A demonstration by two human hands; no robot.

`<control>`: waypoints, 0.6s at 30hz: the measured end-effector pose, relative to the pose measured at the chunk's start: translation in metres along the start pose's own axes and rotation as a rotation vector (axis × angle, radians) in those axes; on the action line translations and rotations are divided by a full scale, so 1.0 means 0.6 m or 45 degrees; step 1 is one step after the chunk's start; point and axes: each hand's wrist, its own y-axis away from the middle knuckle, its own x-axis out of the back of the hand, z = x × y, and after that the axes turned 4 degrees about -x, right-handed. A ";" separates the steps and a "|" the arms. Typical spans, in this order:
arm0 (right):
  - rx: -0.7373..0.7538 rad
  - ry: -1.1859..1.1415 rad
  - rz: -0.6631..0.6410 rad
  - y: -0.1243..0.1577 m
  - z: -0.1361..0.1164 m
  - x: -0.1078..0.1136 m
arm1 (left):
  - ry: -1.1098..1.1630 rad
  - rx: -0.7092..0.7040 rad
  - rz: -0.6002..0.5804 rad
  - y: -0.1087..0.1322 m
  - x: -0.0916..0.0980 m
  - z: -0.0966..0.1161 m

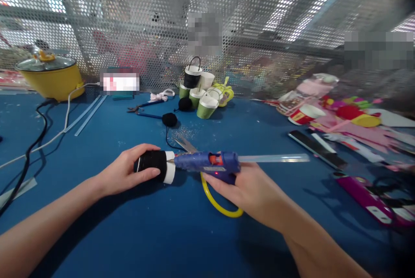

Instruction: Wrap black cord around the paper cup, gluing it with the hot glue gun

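Note:
My left hand (129, 170) is wrapped round a small paper cup (170, 175) lying on its side, its body covered in black yarn and its white rim to the right. In my right hand (249, 187) is a blue hot glue gun (207, 162) with a small red light lit. Its nozzle meets the cup's white rim; whether it touches is hard to tell. A clear glue stick (275, 158) juts from the gun's back. Under the gun lie scissors (222, 209) with yellow handles. A black yarn ball (169, 119) sits beyond, its strand trailing toward the scissors.
Several small yarn-wrapped cups (207, 104) are grouped at the back, near pliers (149, 106). A yellow pot (53, 77) with cables stands at the left. At the right are a phone (316, 149), a purple power strip (363, 198) and craft pieces. A perforated metal screen (136, 31) closes the back.

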 end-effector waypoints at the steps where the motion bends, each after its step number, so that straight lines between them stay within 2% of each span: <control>1: -0.008 0.026 -0.014 0.001 0.001 0.000 | -0.004 0.001 -0.003 0.000 0.000 0.000; 6: -0.015 0.158 -0.023 0.002 0.002 -0.003 | -0.027 -0.010 -0.007 0.000 -0.001 -0.002; 9: 0.051 0.180 0.047 0.002 0.002 -0.004 | -0.033 -0.018 -0.007 0.000 0.000 -0.002; 18: 0.249 0.364 0.083 0.004 -0.008 0.008 | -0.058 -0.063 -0.003 0.001 -0.001 -0.003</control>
